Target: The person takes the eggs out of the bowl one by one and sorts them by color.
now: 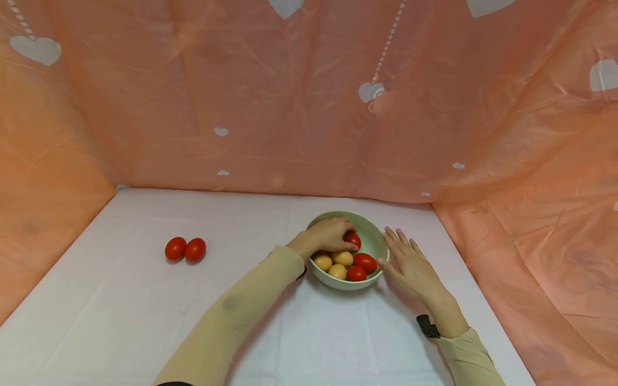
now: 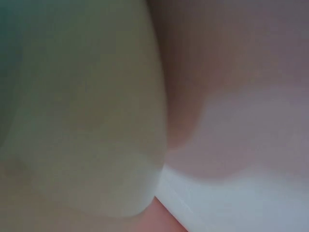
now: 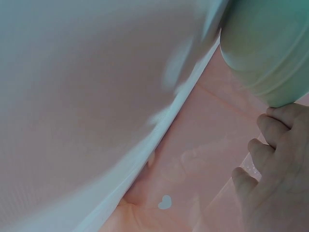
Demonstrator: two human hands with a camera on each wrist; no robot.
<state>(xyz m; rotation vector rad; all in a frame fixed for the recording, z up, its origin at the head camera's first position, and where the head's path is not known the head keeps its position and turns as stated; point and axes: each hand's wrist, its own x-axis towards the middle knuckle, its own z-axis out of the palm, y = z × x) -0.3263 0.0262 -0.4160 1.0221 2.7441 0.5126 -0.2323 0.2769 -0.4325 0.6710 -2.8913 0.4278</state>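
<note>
A pale green bowl (image 1: 345, 286) stands on the white-covered table, right of the middle. My left hand (image 1: 330, 234) reaches over its left rim and holds a glossy red egg-shaped piece (image 1: 353, 239), like a small tomato, between fingers and thumb. Below it in the bowl lie two more red pieces (image 1: 365, 262) and several yellowish-tan rounded ones (image 1: 342, 258). My right hand (image 1: 410, 268) lies against the bowl's right side with straight fingers; the right wrist view shows its fingertips at the bowl's outer wall (image 3: 270, 63). The left wrist view shows the bowl's wall (image 2: 96, 121) close up and blurred.
Two more red egg-shaped pieces (image 1: 185, 250) lie side by side on the left part of the white tablecloth (image 1: 145, 311). Orange-pink sheets with pale hearts (image 1: 299, 134) hang behind the table and along both sides.
</note>
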